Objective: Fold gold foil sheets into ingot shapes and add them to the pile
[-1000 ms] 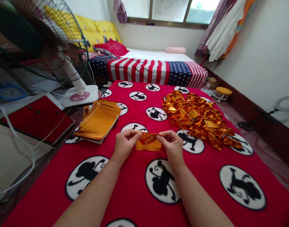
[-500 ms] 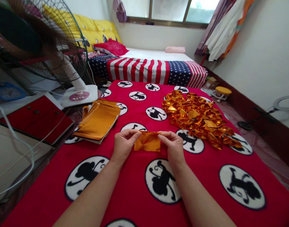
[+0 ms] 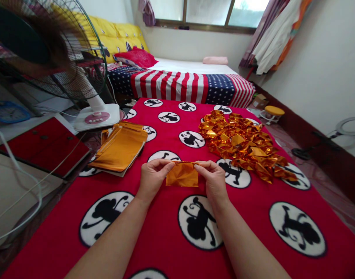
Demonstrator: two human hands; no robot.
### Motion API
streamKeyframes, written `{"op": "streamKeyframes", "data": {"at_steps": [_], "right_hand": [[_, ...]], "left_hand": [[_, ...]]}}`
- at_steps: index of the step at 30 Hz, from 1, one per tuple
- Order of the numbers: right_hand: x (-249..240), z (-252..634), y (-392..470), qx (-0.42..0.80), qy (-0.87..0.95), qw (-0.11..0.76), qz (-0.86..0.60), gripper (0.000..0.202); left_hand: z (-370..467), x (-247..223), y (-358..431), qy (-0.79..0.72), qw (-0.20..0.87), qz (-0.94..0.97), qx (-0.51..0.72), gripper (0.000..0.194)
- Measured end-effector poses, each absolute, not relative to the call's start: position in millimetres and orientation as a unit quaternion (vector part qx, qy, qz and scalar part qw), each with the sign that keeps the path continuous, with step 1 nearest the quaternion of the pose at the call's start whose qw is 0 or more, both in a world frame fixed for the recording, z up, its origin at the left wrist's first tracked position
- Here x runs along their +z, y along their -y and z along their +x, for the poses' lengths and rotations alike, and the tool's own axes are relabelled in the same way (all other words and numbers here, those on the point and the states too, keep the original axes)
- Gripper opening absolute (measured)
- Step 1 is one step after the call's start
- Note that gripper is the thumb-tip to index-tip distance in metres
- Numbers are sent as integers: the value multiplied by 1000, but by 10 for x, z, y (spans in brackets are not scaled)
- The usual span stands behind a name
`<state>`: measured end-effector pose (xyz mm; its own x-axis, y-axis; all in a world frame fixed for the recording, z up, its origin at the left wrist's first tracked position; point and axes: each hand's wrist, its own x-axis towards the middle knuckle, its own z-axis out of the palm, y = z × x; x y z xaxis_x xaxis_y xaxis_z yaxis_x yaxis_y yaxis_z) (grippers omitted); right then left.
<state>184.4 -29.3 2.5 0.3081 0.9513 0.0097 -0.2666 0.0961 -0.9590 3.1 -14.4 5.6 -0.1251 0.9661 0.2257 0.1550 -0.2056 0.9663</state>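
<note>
A gold foil sheet (image 3: 182, 175) hangs between my two hands over the red cloth with monkey circles (image 3: 154, 248). Its top edge is rolled or folded into a narrow strip. My left hand (image 3: 155, 176) pinches the upper left corner between thumb and fingers. At the upper right corner, my right hand (image 3: 211, 176) has the same pinch. Left of my hands lies a stack of flat gold sheets (image 3: 119, 147), slightly fanned out. A heap of folded shiny gold pieces (image 3: 244, 143) rests on the cloth beyond my right hand.
An electric fan with a white base (image 3: 97, 116) stands at the left, near a red panel (image 3: 46, 143) and a white cable (image 3: 39, 190). Behind the cloth is a bed with a striped and starred cover (image 3: 177, 85). A yellow stool (image 3: 274, 111) stands at the right.
The foil sheet has shifted very slightly to the right between my fingers, and its surface catches the light differently. Both hands keep their pinch and nearly the same place.
</note>
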Motion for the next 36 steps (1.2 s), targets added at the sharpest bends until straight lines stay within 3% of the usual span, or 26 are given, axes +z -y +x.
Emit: {"op": "streamKeyframes", "data": {"at_steps": [36], "right_hand": [[-5,1849,294,468,342,648,-494,14]], "left_hand": [[25,115,151,-505,358,553,557,15]]}}
